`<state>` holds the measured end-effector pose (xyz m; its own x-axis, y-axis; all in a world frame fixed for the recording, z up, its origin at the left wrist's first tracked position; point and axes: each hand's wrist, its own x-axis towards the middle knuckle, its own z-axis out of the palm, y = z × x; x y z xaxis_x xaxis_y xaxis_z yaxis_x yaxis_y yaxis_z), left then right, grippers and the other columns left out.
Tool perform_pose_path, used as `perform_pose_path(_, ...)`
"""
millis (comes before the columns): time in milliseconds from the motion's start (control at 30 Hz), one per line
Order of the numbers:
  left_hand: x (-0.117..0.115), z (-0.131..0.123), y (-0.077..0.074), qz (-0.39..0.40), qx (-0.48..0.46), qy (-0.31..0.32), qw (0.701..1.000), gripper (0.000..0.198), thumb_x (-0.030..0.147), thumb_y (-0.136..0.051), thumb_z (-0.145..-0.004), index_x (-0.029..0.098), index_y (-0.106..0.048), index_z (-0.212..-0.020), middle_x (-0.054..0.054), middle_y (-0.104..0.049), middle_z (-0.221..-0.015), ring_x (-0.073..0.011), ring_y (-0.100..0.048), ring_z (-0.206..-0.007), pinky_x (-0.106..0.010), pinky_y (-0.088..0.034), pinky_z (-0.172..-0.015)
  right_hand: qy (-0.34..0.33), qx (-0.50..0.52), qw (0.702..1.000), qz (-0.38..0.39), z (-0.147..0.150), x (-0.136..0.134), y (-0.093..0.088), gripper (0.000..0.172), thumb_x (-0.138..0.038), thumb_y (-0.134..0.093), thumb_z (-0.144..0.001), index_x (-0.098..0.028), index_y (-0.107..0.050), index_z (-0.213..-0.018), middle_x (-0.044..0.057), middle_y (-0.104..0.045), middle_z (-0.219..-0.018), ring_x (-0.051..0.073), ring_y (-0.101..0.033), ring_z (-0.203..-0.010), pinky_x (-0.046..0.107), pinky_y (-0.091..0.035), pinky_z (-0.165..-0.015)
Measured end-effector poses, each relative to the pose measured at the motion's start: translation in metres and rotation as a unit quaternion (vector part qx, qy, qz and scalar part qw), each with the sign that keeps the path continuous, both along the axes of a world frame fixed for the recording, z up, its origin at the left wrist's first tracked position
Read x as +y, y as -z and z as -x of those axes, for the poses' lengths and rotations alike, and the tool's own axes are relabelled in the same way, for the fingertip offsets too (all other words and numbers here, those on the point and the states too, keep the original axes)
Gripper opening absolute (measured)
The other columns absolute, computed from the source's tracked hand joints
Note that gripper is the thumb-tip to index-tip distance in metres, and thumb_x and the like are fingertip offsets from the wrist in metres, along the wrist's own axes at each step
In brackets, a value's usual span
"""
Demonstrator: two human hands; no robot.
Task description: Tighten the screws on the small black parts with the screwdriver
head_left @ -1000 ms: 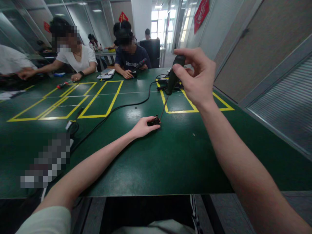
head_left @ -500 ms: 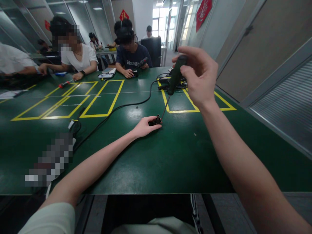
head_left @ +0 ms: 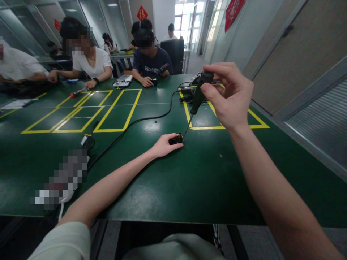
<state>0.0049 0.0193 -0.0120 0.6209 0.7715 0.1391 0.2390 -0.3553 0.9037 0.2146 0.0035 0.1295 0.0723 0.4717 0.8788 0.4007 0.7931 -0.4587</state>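
My left hand (head_left: 166,145) rests on the green table with thumb and fingers closed around a small black part (head_left: 175,140). A short round post stands up from that part; its exact kind is too small to make out. My right hand (head_left: 230,94) is raised above and to the right, its fingers gripping the upper end of a screwdriver (head_left: 198,96) with a dark green handle. The screwdriver slants down to the left. Its thin metal shaft ends at the right side of the black part, and the tip itself is hard to see.
A black cable (head_left: 141,118) crosses the green table (head_left: 206,187). Yellow tape (head_left: 118,130) marks rectangles on it. Black gear (head_left: 189,94) lies behind the screwdriver. A blurred-out long object (head_left: 63,180) sits at left. Several people sit across, near a red-handled screwdriver (head_left: 76,93).
The whole view has shifted slightly, so things sit a little further right. My right hand and the screwdriver handle are somewhat lower; both hands keep their hold.
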Motion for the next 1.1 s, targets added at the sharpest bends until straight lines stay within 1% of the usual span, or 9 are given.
perform_pose_path(100,-0.0011,0.0001,0.0012,0.007,-0.006,-0.003,1.0,0.03,0.034,-0.075,-0.086,0.014,-0.076,-0.108,-0.01,-0.079,-0.112,-0.0248,-0.071,-0.106,-0.041,-0.052,-0.103,0.01,0.008,1.0,-0.005,0.001,0.001,0.0003,0.033,-0.043,-0.082,-0.082,-0.037,-0.075,-0.113,0.002,-0.075,-0.109,0.018,-0.074,-0.093,0.031,-0.065,-0.076)
perform_pose_path(267,-0.0041,0.0002,-0.001,0.014,-0.007,-0.006,1.0,0.031,0.035,-0.075,-0.086,0.014,-0.076,-0.108,-0.011,-0.079,-0.112,-0.0251,-0.071,-0.107,-0.04,-0.052,-0.103,-0.058,0.013,0.998,0.022,0.0038,-0.0012,0.0015,0.03,-0.043,-0.071,-0.091,-0.036,-0.072,-0.12,0.002,-0.079,-0.109,0.023,-0.076,-0.103,0.041,-0.066,-0.092)
perform_pose_path(467,-0.006,0.0012,-0.0031,0.016,0.002,-0.01,1.0,0.032,0.036,-0.074,-0.087,0.014,-0.076,-0.11,-0.011,-0.078,-0.112,-0.0251,-0.071,-0.106,-0.039,-0.052,-0.102,0.018,0.015,0.999,0.025,0.0049,-0.0044,0.0007,0.037,-0.03,-0.084,-0.077,-0.032,-0.075,-0.113,0.002,-0.072,-0.115,0.019,-0.072,-0.1,0.033,-0.065,-0.083)
perform_pose_path(567,-0.0054,0.0016,-0.0018,0.015,0.001,-0.009,1.0,0.033,0.036,-0.074,-0.087,0.014,-0.076,-0.111,-0.011,-0.079,-0.112,-0.0253,-0.071,-0.107,-0.04,-0.052,-0.103,-0.017,0.011,0.999,0.036,0.0037,-0.0038,0.0005,0.036,-0.027,-0.072,-0.086,-0.032,-0.072,-0.122,0.002,-0.076,-0.11,0.022,-0.074,-0.105,0.038,-0.065,-0.091)
perform_pose_path(667,-0.0052,0.002,-0.0011,0.017,0.004,-0.011,1.0,0.034,0.037,-0.074,-0.087,0.014,-0.075,-0.112,-0.011,-0.079,-0.112,-0.0253,-0.071,-0.107,-0.04,-0.053,-0.103,-0.058,0.007,0.997,0.043,0.0041,-0.0046,0.0012,0.032,-0.035,-0.061,-0.095,-0.032,-0.069,-0.126,0.003,-0.077,-0.113,0.023,-0.075,-0.105,0.045,-0.064,-0.096)
perform_pose_path(767,-0.0056,0.0022,-0.0017,0.014,0.008,-0.014,1.0,0.034,0.037,-0.075,-0.087,0.015,-0.076,-0.113,-0.01,-0.079,-0.113,-0.0251,-0.071,-0.107,-0.04,-0.053,-0.103,-0.007,-0.002,1.0,0.03,0.0063,-0.0055,0.0023,0.031,-0.045,-0.067,-0.093,-0.033,-0.072,-0.121,0.004,-0.072,-0.12,0.023,-0.072,-0.107,0.043,-0.065,-0.094)
perform_pose_path(900,-0.0063,0.0019,-0.0024,0.012,0.008,-0.014,1.0,0.032,0.035,-0.074,-0.087,0.015,-0.076,-0.112,-0.01,-0.079,-0.113,-0.0252,-0.071,-0.108,-0.039,-0.053,-0.103,0.056,-0.002,0.998,0.014,0.0068,-0.0043,0.003,0.041,-0.043,-0.077,-0.085,-0.036,-0.071,-0.125,0.004,-0.068,-0.118,0.022,-0.07,-0.107,0.039,-0.065,-0.089)
perform_pose_path(1000,-0.0065,0.0017,-0.0022,0.013,0.011,-0.015,1.0,0.033,0.036,-0.074,-0.087,0.014,-0.076,-0.112,-0.01,-0.079,-0.112,-0.0251,-0.071,-0.107,-0.039,-0.053,-0.102,0.0,-0.004,0.999,0.042,0.0053,-0.0042,0.0025,0.049,-0.042,-0.072,-0.089,-0.036,-0.063,-0.136,0.003,-0.073,-0.112,0.023,-0.072,-0.104,0.043,-0.065,-0.093)
perform_pose_path(1100,-0.007,0.0016,-0.0031,0.01,0.015,-0.015,1.0,0.033,0.037,-0.074,-0.087,0.014,-0.076,-0.112,-0.01,-0.079,-0.112,-0.0254,-0.071,-0.107,-0.04,-0.053,-0.103,-0.058,-0.005,0.997,0.051,0.0055,-0.0057,0.0022,0.038,-0.042,-0.066,-0.093,-0.033,-0.066,-0.13,0.003,-0.075,-0.113,0.022,-0.074,-0.103,0.046,-0.063,-0.098)
